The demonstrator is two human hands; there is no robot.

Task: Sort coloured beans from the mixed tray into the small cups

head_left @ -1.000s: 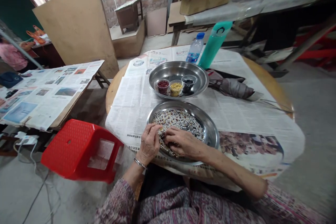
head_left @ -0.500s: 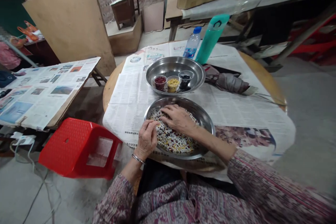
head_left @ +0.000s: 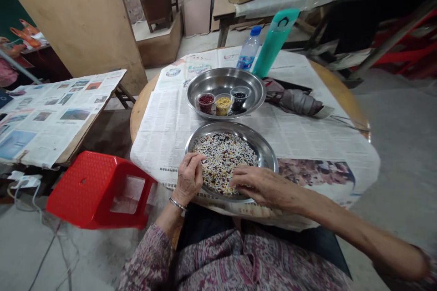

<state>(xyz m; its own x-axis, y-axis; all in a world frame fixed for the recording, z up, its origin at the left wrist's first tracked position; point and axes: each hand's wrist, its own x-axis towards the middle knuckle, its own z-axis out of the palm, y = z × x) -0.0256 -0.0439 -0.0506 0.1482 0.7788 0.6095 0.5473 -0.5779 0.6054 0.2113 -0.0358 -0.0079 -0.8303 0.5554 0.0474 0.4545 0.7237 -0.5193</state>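
Observation:
A steel basin (head_left: 268,145) in front of me holds a spread layer of mixed white, yellow, dark red and black grains and beans (head_left: 225,157). My left hand (head_left: 190,176) is at the basin's left rim, fingers curled and pressed together; whatever is in them is too small or hidden. Over the near right part of the same basin, my right hand (head_left: 261,184) has its fingers stretched and slightly bent, their tips at the grains. Behind, a second steel basin (head_left: 196,82) holds a cup of red beans (head_left: 206,102), a cup of yellow grains (head_left: 223,105) and a cup of black beans (head_left: 239,97).
Newspaper (head_left: 164,132) covers the round table. Behind the far basin stand a water bottle (head_left: 249,48) and a tall teal bottle (head_left: 276,44); a folded umbrella (head_left: 297,101) lies to their right. A red plastic stool (head_left: 99,191) is at my left, near another newspaper-covered table (head_left: 58,118).
My right hand went from beside the left hand across the grains to the far side, then back to the near right. My left hand stays by the left rim. Grains are spread more evenly.

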